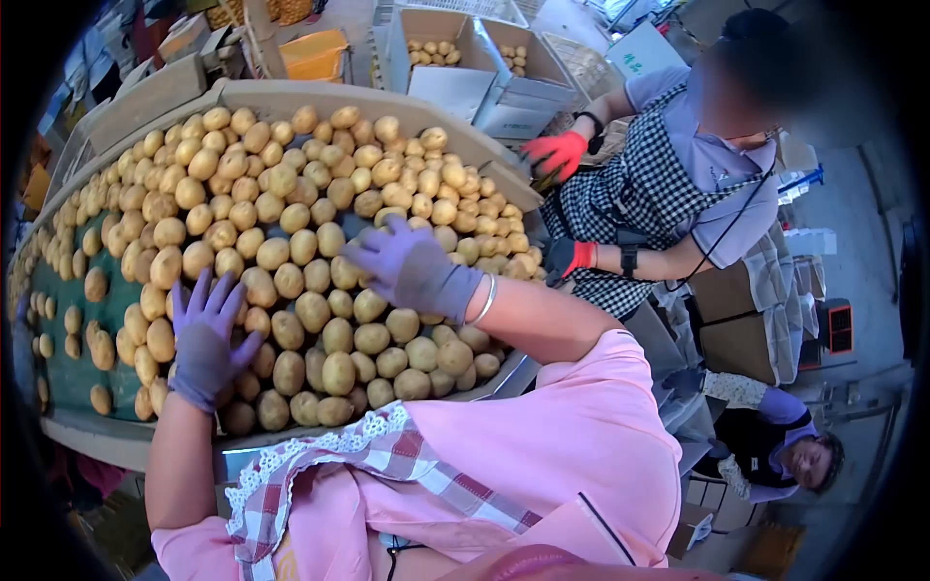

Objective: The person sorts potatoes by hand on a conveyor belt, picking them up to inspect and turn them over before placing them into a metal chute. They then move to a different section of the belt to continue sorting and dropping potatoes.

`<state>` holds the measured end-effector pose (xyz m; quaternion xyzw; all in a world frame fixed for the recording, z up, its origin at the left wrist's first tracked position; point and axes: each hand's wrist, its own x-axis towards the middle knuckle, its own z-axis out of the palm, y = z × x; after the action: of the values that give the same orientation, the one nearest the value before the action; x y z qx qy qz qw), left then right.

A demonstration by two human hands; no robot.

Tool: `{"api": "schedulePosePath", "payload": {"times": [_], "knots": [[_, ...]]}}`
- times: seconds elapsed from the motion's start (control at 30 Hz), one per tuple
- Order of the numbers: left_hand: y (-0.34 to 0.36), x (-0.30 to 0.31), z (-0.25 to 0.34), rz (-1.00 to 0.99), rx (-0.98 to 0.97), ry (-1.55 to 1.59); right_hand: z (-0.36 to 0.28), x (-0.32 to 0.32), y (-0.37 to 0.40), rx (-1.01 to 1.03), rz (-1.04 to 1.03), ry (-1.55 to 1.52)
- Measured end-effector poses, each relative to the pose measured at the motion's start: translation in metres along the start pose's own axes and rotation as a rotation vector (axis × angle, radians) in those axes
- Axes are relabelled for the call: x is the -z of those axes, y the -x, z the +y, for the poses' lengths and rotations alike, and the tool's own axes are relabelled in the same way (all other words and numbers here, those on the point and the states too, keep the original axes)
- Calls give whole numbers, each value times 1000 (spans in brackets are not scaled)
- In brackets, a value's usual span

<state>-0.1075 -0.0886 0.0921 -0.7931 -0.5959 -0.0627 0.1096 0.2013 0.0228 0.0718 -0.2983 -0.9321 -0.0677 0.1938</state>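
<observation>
Many round tan potatoes (312, 312) cover a wide sorting table with a green surface (82, 353). My left hand (205, 334), in a purple-grey glove, lies on the potatoes near the front edge with its fingers spread. Farther right, my right hand (417, 269) wears a matching glove and reaches across the pile. Its fingers are stretched apart and rest on potatoes at the middle of the table. Neither hand is closed around a potato. What lies beneath the palms is hidden.
A raised padded rim (320, 95) borders the table's far side. Behind it stand cardboard boxes (450, 87) holding potatoes and an orange crate (315, 56). A co-worker in a checked apron (630, 169) stands at the right end, wearing red gloves. Another person (770, 441) is lower right.
</observation>
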Motion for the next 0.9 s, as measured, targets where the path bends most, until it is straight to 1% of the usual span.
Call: {"api": "schedulePosePath", "payload": {"times": [0.03,0.07,0.1,0.13,0.17,0.2,0.23,0.27,0.3,0.33,0.37,0.4,0.47,0.5,0.53,0.57,0.63,0.7,0.73,0.77,0.83,0.87,0.9], "knots": [[0,0,1,-3,11,1,-5,17,-5,127,166,23],[-2,1,1,-29,25,2,4,35,-13,207,281,117],[-2,0,0,-37,32,-12,21,55,-20,289,396,201],[-3,0,1,-38,37,-9,56,78,-30,293,467,398],[-3,1,2,-46,41,-5,110,98,-38,209,423,640],[-5,5,6,-65,57,3,168,114,-41,-22,435,582],[-7,9,9,-93,81,14,236,120,-39,-273,334,852],[-8,10,8,-95,72,16,257,126,-29,-637,268,968],[-9,13,7,-113,66,14,282,119,-23,-824,285,941],[-11,14,6,-115,67,10,290,103,-20,-698,394,840],[-10,15,5,-123,68,10,287,81,-23,-577,495,730],[-10,15,5,-140,65,6,264,55,-33,-419,455,678],[-14,19,4,-138,52,1,212,-1,-53,-156,373,233],[-15,19,2,-122,40,4,175,-13,-61,-155,151,-1],[-15,20,0,-145,41,6,147,-35,-69,-23,126,-133],[-16,21,-2,-161,43,8,125,-54,-76,-129,-131,-246],[-18,22,-4,-140,63,44,96,-89,-88,-225,-534,-111],[-17,22,-5,-111,53,11,80,-107,-93,-310,-654,-77],[-17,21,-6,-79,53,21,76,-106,-91,-342,-637,-87],[-16,19,-8,-68,57,29,78,-101,-83,-366,-580,-173],[-17,19,-10,-64,43,3,97,-131,-48,-647,-367,-877],[-18,21,-12,-58,58,1,79,-111,-39,-709,-186,-970],[-18,21,-13,-46,71,4,58,-89,-34,-517,31,-765]]}}
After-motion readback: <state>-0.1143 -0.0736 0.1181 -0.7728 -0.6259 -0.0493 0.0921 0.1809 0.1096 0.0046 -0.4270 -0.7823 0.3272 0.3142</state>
